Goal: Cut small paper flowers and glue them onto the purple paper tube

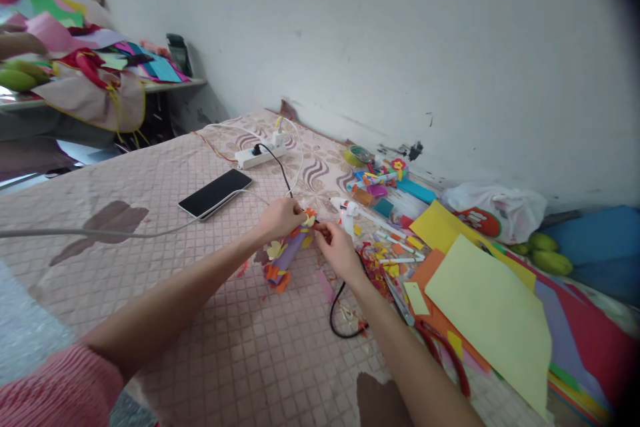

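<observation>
A purple paper tube decorated with orange and pale yellow paper flowers leans on the tablecloth. At its upper end, my left hand is closed, the fingertips pinching the flowered rim. My right hand is closed in a pinch right beside that same end; whatever sits between its fingertips is too small to name. Just beyond the right hand stands a white glue gun, with a black cord looping below the wrist.
A phone and power strip lie on the left and back of the table. Scissors, paper scraps, coloured sheets, tape and a plastic bag crowd the right. Another person's arm shows at a table far left.
</observation>
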Demonstrator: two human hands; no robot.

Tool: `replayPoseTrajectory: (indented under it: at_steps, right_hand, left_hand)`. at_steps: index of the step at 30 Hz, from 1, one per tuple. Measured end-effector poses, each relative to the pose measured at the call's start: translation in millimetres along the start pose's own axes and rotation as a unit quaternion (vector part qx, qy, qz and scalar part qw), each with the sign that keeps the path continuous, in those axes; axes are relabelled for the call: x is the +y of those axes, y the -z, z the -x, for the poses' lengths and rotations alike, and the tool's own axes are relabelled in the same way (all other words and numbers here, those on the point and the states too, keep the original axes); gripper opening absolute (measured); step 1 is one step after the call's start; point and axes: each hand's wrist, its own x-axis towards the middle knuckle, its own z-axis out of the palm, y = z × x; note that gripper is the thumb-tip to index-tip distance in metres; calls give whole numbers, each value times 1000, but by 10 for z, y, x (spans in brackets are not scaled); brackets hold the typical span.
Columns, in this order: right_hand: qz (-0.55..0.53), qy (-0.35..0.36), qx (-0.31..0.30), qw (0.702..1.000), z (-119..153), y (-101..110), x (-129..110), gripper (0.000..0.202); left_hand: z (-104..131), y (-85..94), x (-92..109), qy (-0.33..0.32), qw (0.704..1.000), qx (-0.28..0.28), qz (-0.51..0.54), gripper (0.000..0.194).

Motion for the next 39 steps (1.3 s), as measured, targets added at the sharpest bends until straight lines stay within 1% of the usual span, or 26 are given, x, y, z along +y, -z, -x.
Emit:
replayPoseTrajectory:
  at_steps: [14,18,22,33,39]
  right_hand:
    - [-4,-1,2,1000,6,-2,14,17]
    - [-9,-1,30,1000,7,-6,21,19]
    - [-28,24,60,997,12,-5,4,21]
    - [-29,57,50,997,6,-21,-5,18]
    - [-28,55,63,996,3,-27,16,19]
  left_hand:
    - [24,-1,13,12,1000,-4,-9,21]
    - [31,2,21,6,1000,3,-17,21]
    - [24,-13,8,1,1000,8,-22,21]
    - [17,-20,1,0,1000,7,-17,21]
    - [2,-35,-8,4,1000,2,-26,22]
